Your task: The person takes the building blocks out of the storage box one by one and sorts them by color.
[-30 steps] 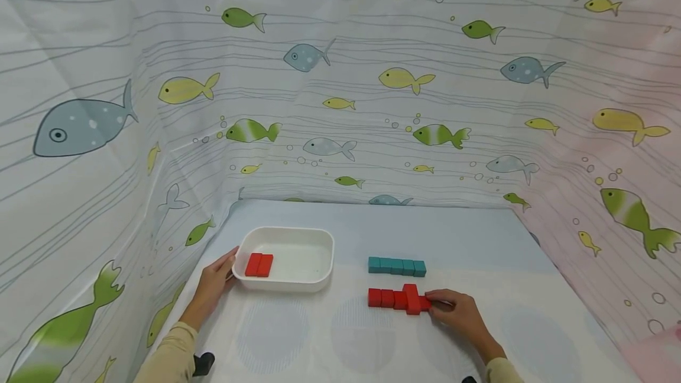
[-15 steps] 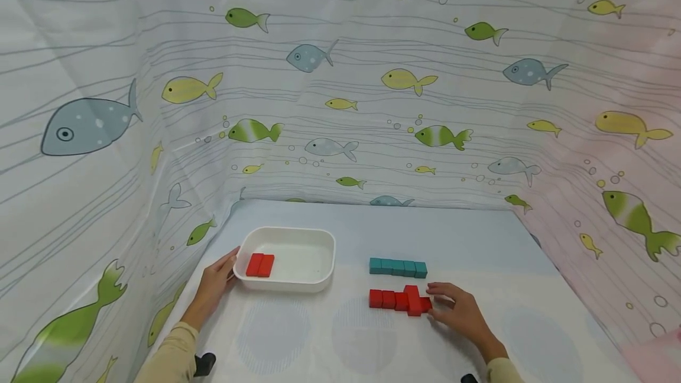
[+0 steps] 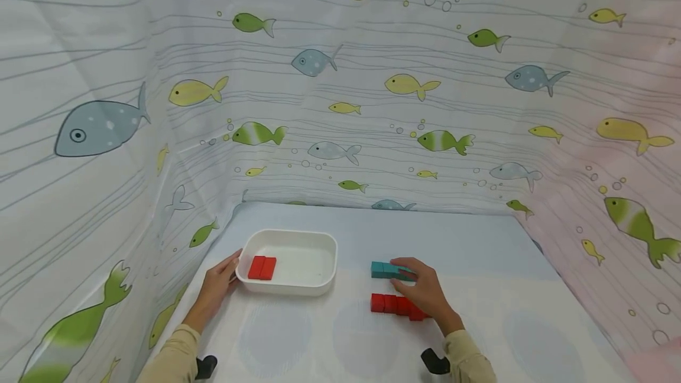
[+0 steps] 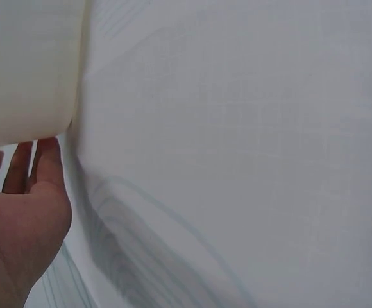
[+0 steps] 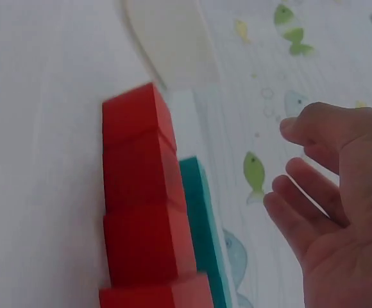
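At the left end of a white tray [image 3: 305, 262] my left hand [image 3: 214, 288] rests against the wall. Its fingertips touch the tray's side in the left wrist view. Two red blocks [image 3: 262, 268] lie side by side in the tray's left part. My right hand [image 3: 427, 291] hovers at a row of teal blocks [image 3: 382, 269], thumb and fingers spread apart, partly hiding the row's right end. Nearer me runs a row of red blocks [image 3: 390, 304], its right end behind the hand. The right wrist view shows the right hand [image 5: 346, 205] holding nothing.
A white cloth with pale circles covers the table [image 3: 284, 336]. Fish-printed curtains [image 3: 340, 158] enclose its back and sides. Black straps' ends [image 3: 206, 366] show by both wrists.
My right hand has let go of the red row's right end and moved left and away from me, over to the teal row. The left hand stays at the tray.
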Motion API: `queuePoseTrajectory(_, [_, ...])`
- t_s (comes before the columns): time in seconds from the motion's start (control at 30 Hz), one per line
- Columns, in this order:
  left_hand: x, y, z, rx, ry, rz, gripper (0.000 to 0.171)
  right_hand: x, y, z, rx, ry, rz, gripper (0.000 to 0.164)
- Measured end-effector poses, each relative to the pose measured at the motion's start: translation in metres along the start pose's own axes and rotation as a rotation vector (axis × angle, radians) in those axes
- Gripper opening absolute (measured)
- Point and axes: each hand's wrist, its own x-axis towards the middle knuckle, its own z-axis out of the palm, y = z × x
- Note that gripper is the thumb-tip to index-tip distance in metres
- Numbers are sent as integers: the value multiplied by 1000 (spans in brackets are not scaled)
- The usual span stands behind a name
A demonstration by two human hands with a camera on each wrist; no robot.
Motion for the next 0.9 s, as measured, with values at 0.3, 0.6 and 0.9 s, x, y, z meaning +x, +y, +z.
queuePoseTrajectory(0.3, [2, -2, -2, -7, 1, 8, 50, 56, -33, 90, 14, -139, -42, 42])
queuePoseTrajectory(0.6, [0, -4, -2, -11, 9, 24, 48, 99, -58, 169, -11, -254, -43, 40])
queuePoseTrajectory(0.9, [-1, -3, 1, -25, 28, 23, 47, 119, -64, 224, 48, -327, 43, 44])
